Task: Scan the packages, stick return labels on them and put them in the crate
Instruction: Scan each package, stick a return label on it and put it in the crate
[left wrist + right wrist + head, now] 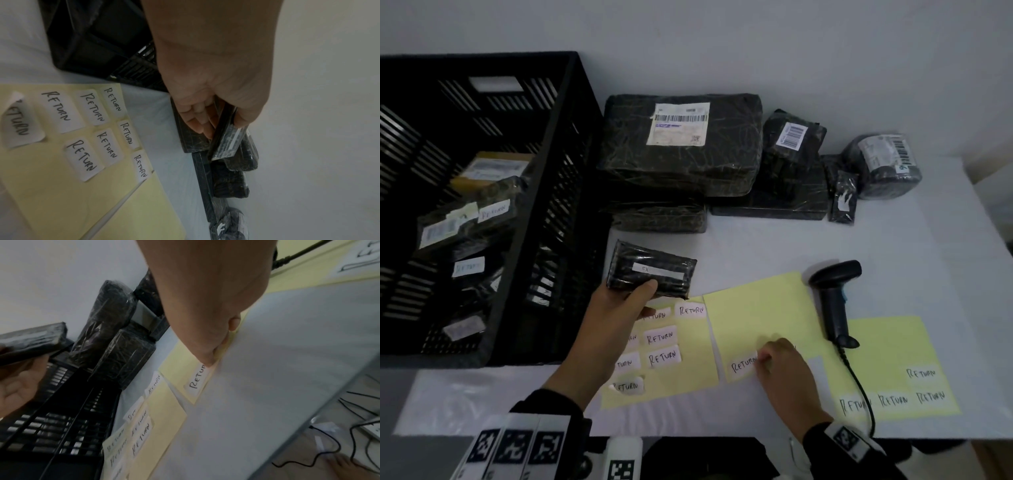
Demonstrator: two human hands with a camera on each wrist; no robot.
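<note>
My left hand (630, 301) grips a small black wrapped package (652, 270) (230, 139) by its near edge and holds it above the table, beside the crate. A white strip shows on its top face. My right hand (777, 356) (211, 356) pinches the right end of a white RETURN label (743, 366) (198, 380) on the middle yellow backing sheet (756, 318). The black slatted crate (544, 192) stands at the left and holds several packages bearing RETURN labels. The barcode scanner (834, 301) lies on the table to the right of my right hand.
Several black wrapped packages (681, 147) with barcode labels are stacked at the back of the white table (911, 260). More yellow sheets with RETURN labels lie at left (664, 346) and right (893, 397). The scanner's cable (859, 387) runs off the front edge.
</note>
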